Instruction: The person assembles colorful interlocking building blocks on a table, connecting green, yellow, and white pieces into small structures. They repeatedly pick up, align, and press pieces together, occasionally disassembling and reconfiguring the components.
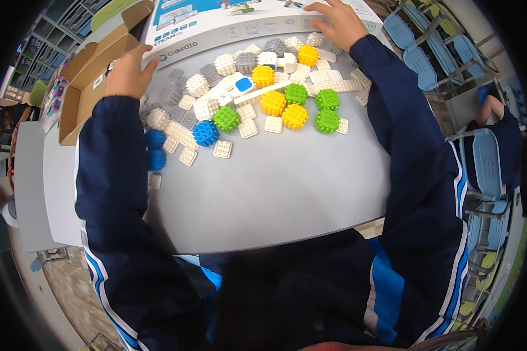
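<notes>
A white building-set box point(246, 36) with blue printed artwork lies across the far side of the grey table. My left hand point(127, 73) is at its left corner, thumb and fingers apart, the fingertips at or beside the box edge. On the box's right part rests my right hand point(341, 24), its fingers spread over the top and front edge. Between my arms lies a pile of studded blocks: yellow ones point(273, 103), green ones point(226, 119), blue ones point(205, 133) and white or grey ones point(197, 85). Flat white square plates point(222, 149) lie among them.
An open brown cardboard box point(93, 76) stands left of my left hand. White beam pieces point(339, 86) lie near my right sleeve. The table's curved front edge point(287, 240) is close to my body. Blue chairs point(486, 161) and a seated person point(500, 120) are at the right.
</notes>
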{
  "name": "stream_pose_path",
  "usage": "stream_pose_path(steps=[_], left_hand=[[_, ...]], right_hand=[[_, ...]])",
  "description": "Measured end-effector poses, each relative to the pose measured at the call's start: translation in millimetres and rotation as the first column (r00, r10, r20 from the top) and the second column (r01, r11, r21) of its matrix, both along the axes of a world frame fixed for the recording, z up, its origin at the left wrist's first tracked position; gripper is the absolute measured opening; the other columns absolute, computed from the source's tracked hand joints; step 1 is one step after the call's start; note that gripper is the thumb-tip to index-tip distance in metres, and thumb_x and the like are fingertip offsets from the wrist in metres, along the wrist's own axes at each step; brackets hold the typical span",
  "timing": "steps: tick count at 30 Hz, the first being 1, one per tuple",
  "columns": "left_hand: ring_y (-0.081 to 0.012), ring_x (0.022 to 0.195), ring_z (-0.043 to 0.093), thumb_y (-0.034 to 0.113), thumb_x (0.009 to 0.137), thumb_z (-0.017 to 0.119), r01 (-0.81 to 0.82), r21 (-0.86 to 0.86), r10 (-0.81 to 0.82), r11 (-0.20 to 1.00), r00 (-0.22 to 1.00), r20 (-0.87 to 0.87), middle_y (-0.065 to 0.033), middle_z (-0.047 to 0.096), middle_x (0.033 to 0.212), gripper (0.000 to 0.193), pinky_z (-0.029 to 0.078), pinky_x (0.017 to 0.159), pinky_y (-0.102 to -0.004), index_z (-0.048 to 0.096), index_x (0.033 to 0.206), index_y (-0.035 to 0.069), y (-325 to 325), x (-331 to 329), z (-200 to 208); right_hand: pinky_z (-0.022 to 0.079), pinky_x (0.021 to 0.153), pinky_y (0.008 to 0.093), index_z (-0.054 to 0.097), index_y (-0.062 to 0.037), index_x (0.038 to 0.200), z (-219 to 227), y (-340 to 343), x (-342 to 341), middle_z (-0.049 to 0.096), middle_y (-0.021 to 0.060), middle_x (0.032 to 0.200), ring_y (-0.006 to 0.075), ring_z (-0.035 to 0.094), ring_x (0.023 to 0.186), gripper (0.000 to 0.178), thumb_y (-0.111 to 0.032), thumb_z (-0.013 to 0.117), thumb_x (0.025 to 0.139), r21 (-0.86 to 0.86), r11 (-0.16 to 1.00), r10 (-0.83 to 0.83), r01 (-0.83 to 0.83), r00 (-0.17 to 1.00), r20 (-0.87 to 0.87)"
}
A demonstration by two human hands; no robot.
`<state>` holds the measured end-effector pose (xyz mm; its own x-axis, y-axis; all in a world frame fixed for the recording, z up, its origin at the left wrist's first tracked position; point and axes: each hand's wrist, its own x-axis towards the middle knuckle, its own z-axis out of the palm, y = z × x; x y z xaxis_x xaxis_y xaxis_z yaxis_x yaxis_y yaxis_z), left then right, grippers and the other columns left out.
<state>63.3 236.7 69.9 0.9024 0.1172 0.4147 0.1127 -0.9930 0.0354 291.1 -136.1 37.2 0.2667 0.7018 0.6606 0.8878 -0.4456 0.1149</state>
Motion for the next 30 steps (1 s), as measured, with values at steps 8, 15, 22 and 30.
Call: stream_pose_path(steps=[8,15,22,30], left_hand=[[-0.0301,0.092,0.065,0.038,0.072,0.078,-0.051,-0.259,-0.044,0.965,0.936,-0.349,-0.0202,0.068,0.101,0.054,0.052,0.081,-0.0387,0.066,0.109,0.0,-25,-50,-3],[-0.027,0.087,0.067,0.028,0.072,0.078,-0.037,-0.386,-0.079,0.922,0.957,-0.279,-0.0179,0.068,0.099,0.046,0.053,0.078,-0.0352,0.066,0.107,-0.001,-18,-46,-19],[-0.0257,0.083,0.067,0.026,0.072,0.078,-0.054,-0.385,-0.029,0.921,0.978,-0.208,-0.0166,0.07,0.092,0.044,0.053,0.078,-0.035,0.068,0.105,-0.002,-25,-42,-25],[-0.0279,0.084,0.066,0.012,0.073,0.076,-0.002,-0.27,-0.03,0.963,0.993,-0.115,-0.0183,0.068,0.094,0.038,0.052,0.075,-0.0351,0.066,0.106,-0.003,-2,-27,-18]], right_hand=[[0.048,0.091,0.0377,0.066,-0.0045,0.105,35,51,-91,0.063,0.0148,0.116,0.0315,0.06,0.107,0.032,-0.031,0.067,0.087,-0.087,0.954,0.212,-0.288,0.849,-0.483],[0.042,0.099,0.0414,0.057,-0.0087,0.124,21,113,-145,0.059,0.014,0.12,0.0311,0.054,0.114,0.043,-0.032,0.063,0.088,-0.381,0.857,0.136,-0.347,0.865,-0.482],[0.047,0.093,0.0435,0.061,-0.0143,0.12,12,102,-88,0.063,0.0157,0.115,0.0323,0.058,0.111,0.033,-0.016,0.059,0.087,-0.267,0.943,0.043,-0.201,0.866,-0.499],[0.049,0.092,0.0382,0.064,-0.0107,0.118,17,48,-50,0.065,0.0158,0.115,0.0325,0.061,0.106,0.032,-0.007,0.062,0.086,-0.294,0.945,-0.031,-0.143,0.856,-0.516]])
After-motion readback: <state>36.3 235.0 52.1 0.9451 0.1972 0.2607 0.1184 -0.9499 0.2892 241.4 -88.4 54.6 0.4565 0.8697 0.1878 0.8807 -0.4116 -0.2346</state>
